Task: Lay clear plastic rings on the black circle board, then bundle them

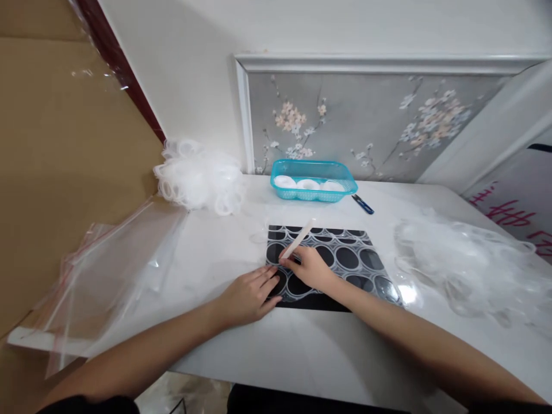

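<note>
White table (pixel 207 247), white wall (pixel 190 75), framed grey floral panel (pixel 357 109)

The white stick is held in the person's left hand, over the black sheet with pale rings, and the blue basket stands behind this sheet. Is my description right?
Not quite: the head view shows the white stick in the right hand, not the left. It is indeed over the black sheet with pale rings, and the blue basket does stand behind this sheet.

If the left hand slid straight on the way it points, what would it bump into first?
Probably the right hand, which holds a slim white stick just ahead of the left hand; any gap is unclear.
</note>
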`<state>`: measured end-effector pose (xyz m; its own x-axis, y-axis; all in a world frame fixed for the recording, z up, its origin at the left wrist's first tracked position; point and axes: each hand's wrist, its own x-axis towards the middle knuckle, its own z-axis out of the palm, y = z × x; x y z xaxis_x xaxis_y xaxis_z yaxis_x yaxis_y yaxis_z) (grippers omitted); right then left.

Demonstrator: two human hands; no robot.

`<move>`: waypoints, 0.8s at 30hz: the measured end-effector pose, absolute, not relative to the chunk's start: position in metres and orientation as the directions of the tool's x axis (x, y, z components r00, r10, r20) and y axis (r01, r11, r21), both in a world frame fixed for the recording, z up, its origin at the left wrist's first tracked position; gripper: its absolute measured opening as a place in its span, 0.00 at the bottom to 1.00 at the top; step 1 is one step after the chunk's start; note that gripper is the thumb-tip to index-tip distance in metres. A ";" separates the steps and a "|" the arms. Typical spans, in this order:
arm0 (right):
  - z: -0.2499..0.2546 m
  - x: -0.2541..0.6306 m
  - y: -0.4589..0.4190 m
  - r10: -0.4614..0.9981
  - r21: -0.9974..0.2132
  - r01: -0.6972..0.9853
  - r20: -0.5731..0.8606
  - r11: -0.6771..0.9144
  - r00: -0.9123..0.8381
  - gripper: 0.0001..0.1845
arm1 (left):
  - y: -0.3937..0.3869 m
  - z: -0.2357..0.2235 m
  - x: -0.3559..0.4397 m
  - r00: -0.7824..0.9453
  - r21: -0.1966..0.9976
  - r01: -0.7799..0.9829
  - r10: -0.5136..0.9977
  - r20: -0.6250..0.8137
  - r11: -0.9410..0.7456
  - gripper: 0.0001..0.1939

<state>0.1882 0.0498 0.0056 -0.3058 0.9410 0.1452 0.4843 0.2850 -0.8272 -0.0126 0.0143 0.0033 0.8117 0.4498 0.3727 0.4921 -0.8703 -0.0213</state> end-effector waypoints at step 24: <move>-0.001 0.184 0.043 0.796 -0.413 0.682 0.271 0.604 -0.542 0.09 | 0.022 0.002 -0.013 0.767 0.227 0.532 0.578 0.280 -0.816 0.19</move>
